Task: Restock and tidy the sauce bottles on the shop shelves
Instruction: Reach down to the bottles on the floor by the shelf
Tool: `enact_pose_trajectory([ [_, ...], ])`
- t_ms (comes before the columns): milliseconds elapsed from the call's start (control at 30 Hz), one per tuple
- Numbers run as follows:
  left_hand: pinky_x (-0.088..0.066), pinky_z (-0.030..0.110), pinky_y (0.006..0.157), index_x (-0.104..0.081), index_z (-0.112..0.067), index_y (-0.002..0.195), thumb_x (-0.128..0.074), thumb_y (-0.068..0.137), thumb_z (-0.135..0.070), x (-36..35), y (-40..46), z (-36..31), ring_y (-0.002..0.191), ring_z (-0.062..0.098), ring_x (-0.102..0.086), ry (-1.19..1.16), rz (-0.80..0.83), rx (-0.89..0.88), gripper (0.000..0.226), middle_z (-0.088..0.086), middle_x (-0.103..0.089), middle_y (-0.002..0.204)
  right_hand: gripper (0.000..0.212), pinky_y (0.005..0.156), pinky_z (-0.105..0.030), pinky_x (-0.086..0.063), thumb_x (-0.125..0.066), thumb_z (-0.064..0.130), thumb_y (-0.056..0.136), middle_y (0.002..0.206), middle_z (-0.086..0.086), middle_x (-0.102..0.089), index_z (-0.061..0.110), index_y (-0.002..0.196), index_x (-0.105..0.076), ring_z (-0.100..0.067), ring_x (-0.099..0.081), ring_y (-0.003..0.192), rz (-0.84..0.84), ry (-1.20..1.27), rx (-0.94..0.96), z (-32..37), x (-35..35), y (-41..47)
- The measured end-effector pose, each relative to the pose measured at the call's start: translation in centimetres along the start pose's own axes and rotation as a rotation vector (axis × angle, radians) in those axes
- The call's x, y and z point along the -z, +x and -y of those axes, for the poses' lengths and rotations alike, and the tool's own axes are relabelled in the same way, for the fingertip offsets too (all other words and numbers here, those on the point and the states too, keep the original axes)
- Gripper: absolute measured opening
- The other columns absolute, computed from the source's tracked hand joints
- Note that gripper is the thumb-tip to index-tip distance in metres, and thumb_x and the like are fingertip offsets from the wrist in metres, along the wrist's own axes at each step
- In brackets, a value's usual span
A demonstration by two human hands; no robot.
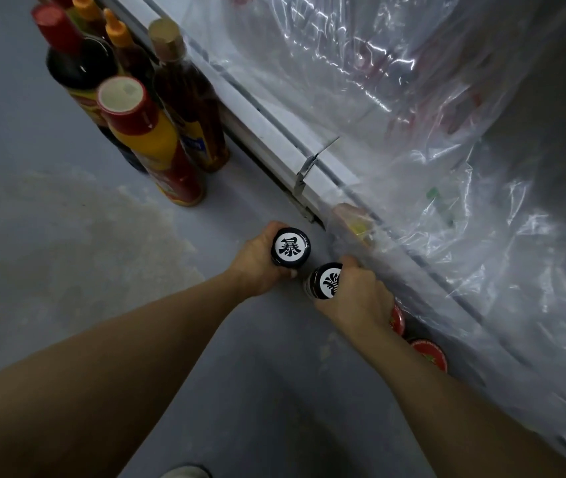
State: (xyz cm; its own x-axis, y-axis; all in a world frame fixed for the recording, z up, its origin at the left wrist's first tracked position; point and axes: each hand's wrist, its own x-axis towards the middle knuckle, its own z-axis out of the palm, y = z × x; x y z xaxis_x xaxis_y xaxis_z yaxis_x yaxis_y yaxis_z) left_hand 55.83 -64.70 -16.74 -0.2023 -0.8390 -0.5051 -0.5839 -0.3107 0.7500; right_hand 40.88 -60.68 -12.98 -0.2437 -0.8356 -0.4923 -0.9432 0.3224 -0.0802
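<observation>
— Where are the jars you're handling?

— Both are low over the grey floor (67, 270), just beside the base of the white shelf unit (274, 132). Your left hand (257, 263) curls round the left black-lidded jar (290, 247), fingers wrapped about its side below the lid. Your right hand (357, 298) grips the right black-lidded jar (324, 281) from the near right, thumb over the lid's edge. The two jars stand close, slightly apart.

— Anything else near you?

— Two red-lidded jars (428, 353) sit on the floor just behind your right wrist, against the shelf. Far left, a cluster of tall sauce bottles (157, 139) stands upright on the floor (red, orange and tan caps).

— What can't you make out?

— The jars' bodies are hidden under their lids and your fingers. You can't tell whether they touch the floor. A clear plastic sheet (412, 132) drapes the shelf, and the goods behind it are a blur. The nearer red lid is half covered by your hand.
</observation>
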Motion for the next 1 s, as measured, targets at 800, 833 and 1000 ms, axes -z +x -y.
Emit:
enact_pose_trajectory([
  [800,-0.051,0.038,0.078,-0.051,-0.018,0.117,-0.067,0.082,-0.03,29.9,-29.6,-26.6,0.088,0.025,-0.067,-0.836,-0.342,0.154,0.041,0.007,-0.069,0.1,0.043,0.072,-0.028,-0.052,-0.072,0.002,0.06,0.087,-0.008,-0.069,0.009,0.102,-0.063,-0.021,-0.064,0.082,0.448,1.447,0.243,9.3,37.6,-21.3],
  [833,-0.053,0.038,0.079,-0.051,-0.018,0.115,-0.068,0.081,-0.03,31.1,-30.8,-28.4,0.087,0.026,-0.067,-0.841,-0.35,0.132,0.041,0.01,-0.069,0.101,0.043,0.068,-0.026,-0.053,-0.071,0.007,0.06,0.084,-0.007,-0.07,0.009,0.101,-0.062,-0.021,-0.063,0.08,0.471,1.49,0.259,9.8,39.5,-22.2],
  [1000,-0.053,0.048,0.089,-0.052,-0.018,0.112,-0.074,0.065,-0.035,36.2,-36.9,-36.7,0.092,0.034,-0.068,-0.821,-0.369,0.0,0.055,0.015,-0.071,0.1,0.047,0.065,-0.03,-0.057,-0.086,0.019,0.051,0.084,-0.008,-0.072,0.009,0.092,-0.067,-0.019,-0.068,0.077,0.548,1.593,0.333,11.4,48.7,-26.8],
])
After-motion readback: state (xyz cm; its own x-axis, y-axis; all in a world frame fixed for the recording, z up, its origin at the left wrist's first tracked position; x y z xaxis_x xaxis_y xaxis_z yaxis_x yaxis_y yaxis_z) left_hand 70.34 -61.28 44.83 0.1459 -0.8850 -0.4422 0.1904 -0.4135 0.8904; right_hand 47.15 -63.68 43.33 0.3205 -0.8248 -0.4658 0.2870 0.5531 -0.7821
